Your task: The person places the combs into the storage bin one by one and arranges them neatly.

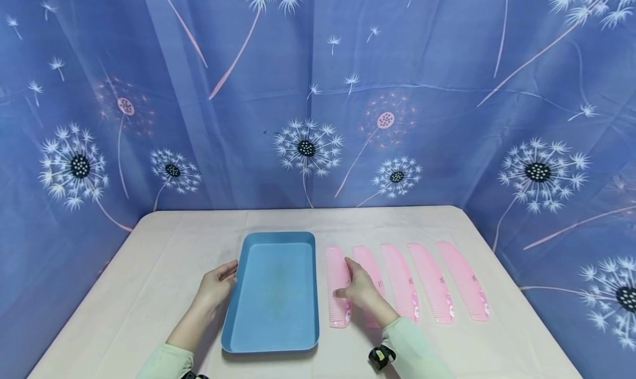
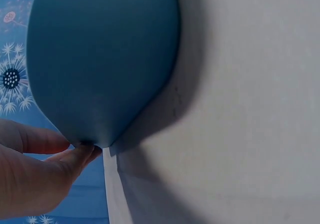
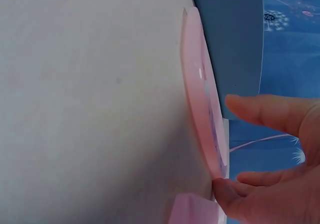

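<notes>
A blue rectangular tray (image 1: 270, 346) lies lengthwise on the table. My left hand (image 1: 215, 285) is at its left side, with fingertips touching the outer wall of the tray (image 2: 105, 59) near the rim. To the right of the tray, my right hand (image 1: 362, 288) reaches over the leftmost pink comb (image 1: 335, 268), thumb and fingers spread apart. In the right wrist view this comb (image 3: 197, 79) lies flat on the table, fingertips right at its far end and the thumb (image 3: 250, 109) held off it. My right hand and forearm partly hide the second comb (image 1: 366, 257).
Several more pink combs, among them the rightmost comb (image 1: 464, 279), lie side by side to the right. A pale cloth covers the table (image 1: 164, 257). Blue curtains (image 1: 248, 119) with dandelion prints stand behind and at both sides. Each wrist carries a small black camera (image 1: 381, 357).
</notes>
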Demonstrator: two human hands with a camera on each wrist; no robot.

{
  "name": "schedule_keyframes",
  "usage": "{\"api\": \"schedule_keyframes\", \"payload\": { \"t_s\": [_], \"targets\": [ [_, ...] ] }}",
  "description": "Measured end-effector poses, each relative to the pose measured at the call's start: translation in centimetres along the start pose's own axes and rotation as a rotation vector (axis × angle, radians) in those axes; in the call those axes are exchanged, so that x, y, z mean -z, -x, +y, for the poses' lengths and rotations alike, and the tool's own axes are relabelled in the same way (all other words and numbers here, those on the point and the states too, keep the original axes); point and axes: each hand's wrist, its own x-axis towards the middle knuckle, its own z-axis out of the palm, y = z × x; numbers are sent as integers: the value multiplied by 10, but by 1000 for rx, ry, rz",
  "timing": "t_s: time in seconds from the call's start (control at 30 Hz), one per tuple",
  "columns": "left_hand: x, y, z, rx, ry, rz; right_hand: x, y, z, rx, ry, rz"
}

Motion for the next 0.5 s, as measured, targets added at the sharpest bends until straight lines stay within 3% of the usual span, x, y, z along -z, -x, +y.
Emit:
{"api": "schedule_keyframes", "payload": {
  "t_s": [0.2,0.5],
  "targets": [
    [0,1,0,1,-14,2,-5,2,-3,14,128,37],
    [-1,0,0,6,-31,5,-7,4,-7,-23,163,68]
  ]
}}
